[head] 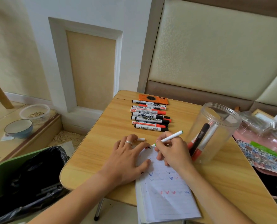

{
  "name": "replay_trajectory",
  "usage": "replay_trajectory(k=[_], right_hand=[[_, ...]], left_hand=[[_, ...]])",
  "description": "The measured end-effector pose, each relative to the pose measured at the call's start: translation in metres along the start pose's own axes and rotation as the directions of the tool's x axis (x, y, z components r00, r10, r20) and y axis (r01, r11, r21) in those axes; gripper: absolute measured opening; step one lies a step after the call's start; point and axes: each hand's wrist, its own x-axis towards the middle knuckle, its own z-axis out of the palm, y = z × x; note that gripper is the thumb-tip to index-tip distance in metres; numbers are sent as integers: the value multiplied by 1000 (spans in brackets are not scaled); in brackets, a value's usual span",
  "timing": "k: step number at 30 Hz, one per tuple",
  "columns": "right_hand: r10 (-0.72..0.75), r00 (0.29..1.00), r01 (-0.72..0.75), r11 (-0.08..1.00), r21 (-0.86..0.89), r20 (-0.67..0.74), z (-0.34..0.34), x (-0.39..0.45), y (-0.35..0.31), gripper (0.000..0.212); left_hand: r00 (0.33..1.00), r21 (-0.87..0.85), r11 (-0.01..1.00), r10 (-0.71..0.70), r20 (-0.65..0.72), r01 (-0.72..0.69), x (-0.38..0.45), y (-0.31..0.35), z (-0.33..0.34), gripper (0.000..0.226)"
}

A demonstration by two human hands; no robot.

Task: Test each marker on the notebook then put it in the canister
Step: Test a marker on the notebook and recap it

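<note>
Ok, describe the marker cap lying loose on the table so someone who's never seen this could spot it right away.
On the wooden table, look between the row of markers and the notebook. The cap lies just beyond the left hand, by its fingertips. It is a short white stub lying alone, unlike the long labelled markers.

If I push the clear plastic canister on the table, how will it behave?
The canister looks thin-walled and nearly empty, so probably light and easy to slide. It is tall, and the few markers lean against one side, so a high push may tip it.
</note>
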Motion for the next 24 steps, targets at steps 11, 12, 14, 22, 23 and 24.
replay_trajectory(k=[11, 12, 14, 22, 23, 24], right_hand=[[39, 999, -39, 999, -13, -31, 1, 2, 1, 15], [37, 999, -37, 999, -13, -29, 1, 2, 1, 15], [31, 999, -31, 999, -13, -24, 1, 1, 1, 15], [23, 1000, -23, 999, -41, -7, 0, 0, 0, 19], [26, 1000, -26, 999, -43, -9, -1, 0, 1, 19], [28, 1000, -28, 999, -43, -10, -1, 0, 1, 18]], left_hand=[[1000, -2, 1000, 2, 5, -2, 0, 1, -2, 52], [1000, -1, 1000, 1, 6, -1, 0, 1, -2, 52], [1000, -1, 1000, 2, 5, -2, 0, 1, -2, 52], [1000, -1, 1000, 6, -12, -7, 0, 0, 0, 54], [1000, 4, 1000, 7, -11, -7, 0, 0, 0, 54], [1000, 7, 1000, 9, -12, -8, 0, 0, 0, 54]])
